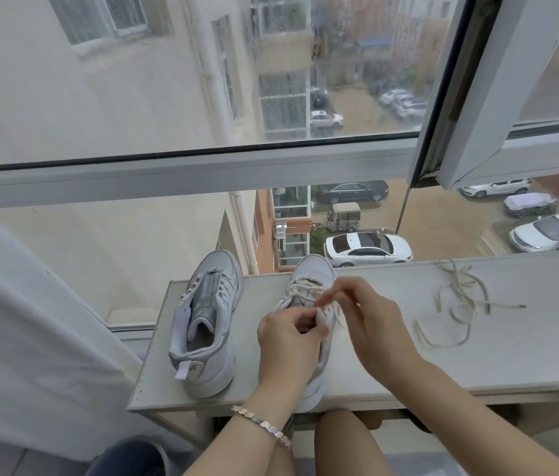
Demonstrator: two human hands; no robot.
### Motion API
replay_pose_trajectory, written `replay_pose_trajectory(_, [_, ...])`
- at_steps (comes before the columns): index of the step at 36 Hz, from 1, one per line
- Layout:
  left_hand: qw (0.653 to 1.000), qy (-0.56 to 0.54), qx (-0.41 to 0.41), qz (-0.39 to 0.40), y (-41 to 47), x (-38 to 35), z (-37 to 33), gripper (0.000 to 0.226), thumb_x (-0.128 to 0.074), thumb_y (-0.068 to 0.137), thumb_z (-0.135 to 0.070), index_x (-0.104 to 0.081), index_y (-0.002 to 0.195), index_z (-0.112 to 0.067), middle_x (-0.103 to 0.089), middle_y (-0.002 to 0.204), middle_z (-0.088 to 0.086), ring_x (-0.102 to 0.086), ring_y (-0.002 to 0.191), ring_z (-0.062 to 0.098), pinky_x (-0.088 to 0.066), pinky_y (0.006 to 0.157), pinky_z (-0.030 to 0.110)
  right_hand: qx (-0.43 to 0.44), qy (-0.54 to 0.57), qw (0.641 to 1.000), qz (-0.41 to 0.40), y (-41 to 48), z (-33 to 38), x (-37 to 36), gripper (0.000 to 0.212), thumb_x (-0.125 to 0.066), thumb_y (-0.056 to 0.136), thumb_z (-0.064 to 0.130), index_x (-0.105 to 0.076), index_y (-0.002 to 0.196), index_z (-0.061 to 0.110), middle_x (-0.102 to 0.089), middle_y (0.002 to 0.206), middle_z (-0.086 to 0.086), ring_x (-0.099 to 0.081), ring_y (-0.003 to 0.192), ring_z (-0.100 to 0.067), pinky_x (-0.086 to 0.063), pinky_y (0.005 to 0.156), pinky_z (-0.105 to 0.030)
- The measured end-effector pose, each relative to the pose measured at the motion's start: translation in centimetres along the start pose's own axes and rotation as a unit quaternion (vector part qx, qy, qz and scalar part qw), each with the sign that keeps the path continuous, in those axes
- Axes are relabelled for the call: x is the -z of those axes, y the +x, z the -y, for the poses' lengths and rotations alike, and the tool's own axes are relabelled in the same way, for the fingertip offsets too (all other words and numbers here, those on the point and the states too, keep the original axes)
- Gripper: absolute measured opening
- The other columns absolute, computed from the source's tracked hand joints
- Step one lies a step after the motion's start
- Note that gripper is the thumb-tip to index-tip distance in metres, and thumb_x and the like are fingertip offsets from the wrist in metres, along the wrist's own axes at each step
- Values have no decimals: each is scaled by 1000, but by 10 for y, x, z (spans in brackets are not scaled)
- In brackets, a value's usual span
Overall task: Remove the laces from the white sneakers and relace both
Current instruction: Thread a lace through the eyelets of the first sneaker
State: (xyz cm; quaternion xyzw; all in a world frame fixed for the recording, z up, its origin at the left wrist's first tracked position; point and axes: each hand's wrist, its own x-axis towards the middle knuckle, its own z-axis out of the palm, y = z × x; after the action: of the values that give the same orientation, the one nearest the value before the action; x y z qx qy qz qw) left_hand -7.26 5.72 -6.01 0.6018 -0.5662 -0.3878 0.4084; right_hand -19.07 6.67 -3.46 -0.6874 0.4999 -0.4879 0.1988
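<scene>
Beside the rainy window, on the pale shelf (pixel 391 365), we judge ourselves about a quarter through. The bare sneaker (pixel 209 324) has no lace, and the loose lace (pixel 460 304) lies well apart to its right. The second sneaker (pixel 309 269) has its threaded lace (pixel 300 292) only in the toe-end eyelets. Our left hand (pixel 288 341) seems to pinch the second sneaker by its eyelet flap, while our right hand (pixel 370 321) pinches a strand of the threaded lace. Relacing both remains.
</scene>
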Motion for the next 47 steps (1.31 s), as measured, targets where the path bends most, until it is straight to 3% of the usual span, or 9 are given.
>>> replay_pose_trajectory(6, [1000,-20,4,-14,0,-2,1,16,-73,77,-10,-73,82,-25,-71,77,-10,-66,87,17,-47,92,44,70,255,953,-150,5,46,54,24,-39,90,23,-55,81,39,-48,57,14,-40,48,-7,-34,46,-17])
replay_pose_trajectory(9, [1000,-20,4,-10,0,-1,1,30,-74,77,-12,-65,72,-40,-69,78,-14,-64,91,19,-46,95,44,-72,96,979,-164,18,30,85,25,-45,87,26,-55,64,27,-47,50,5,-38,44,-5,-31,42,-15])
replay_pose_trajectory(12, [1000,-23,0,2,-1,1,2,27,-74,76,-13,-66,76,-39,-70,81,-13,-64,94,19,-44,97,44,-268,-262,918,127,23,-4,87,26,-51,92,32,-64,71,25,-58,60,5,-49,56,-8,-38,55,-23])
replay_pose_trajectory(15, [1000,-19,2,8,-2,2,4,19,-75,76,-13,-72,89,-27,-71,85,-12,-62,98,20,-43,98,44,-253,-288,886,262,13,-22,59,29,-49,92,42,-68,99,22,-61,88,7,-52,77,-7,-39,71,-23])
replay_pose_trajectory(20, [1000,-14,-3,16,-2,3,1,22,-75,77,-22,-67,78,-42,-70,81,-16,-61,100,19,-44,96,43,-195,-140,944,225,7,-24,12,30,-45,94,42,-64,101,20,-57,95,8,-53,93,-8,-37,76,-22])
replay_pose_trajectory(25, [999,-16,2,29,-3,3,0,13,-73,79,-24,-74,92,-28,-72,87,-11,-58,106,23,-44,97,42,-184,-167,950,190,3,-25,-9,36,-40,98,32,-41,65,18,-46,65,4,-44,68,-17,-29,53,-22])
replay_pose_trajectory(35, [999,-25,23,11,-1,0,1,16,-76,75,-15,-72,84,-28,-72,82,-10,-58,104,26,-45,96,43,30,-95,992,76,-8,4,33,38,-39,92,30,-51,67,5,-47,62,-1,-41,64,-14,-34,63,-22])
replay_pose_trajectory(42, [999,-35,-3,-7,-4,-2,-1,29,-76,74,-10,-65,74,-37,-70,80,-12,-63,96,17,-48,93,40,-123,-134,983,12,-9,-14,51,41,-41,96,26,-41,63,3,-45,57,-13,-43,59,-27,-34,58,-41])
replay_pose_trajectory(47, [997,-20,-60,-36,-10,7,5,38,-73,76,-4,-60,88,-37,-66,94,-11,-61,91,2,-48,85,13,-236,-201,951,3,-12,-34,51,38,-49,84,17,-25,54,15,-24,47,1,-23,50,-16,-18,50,-29])
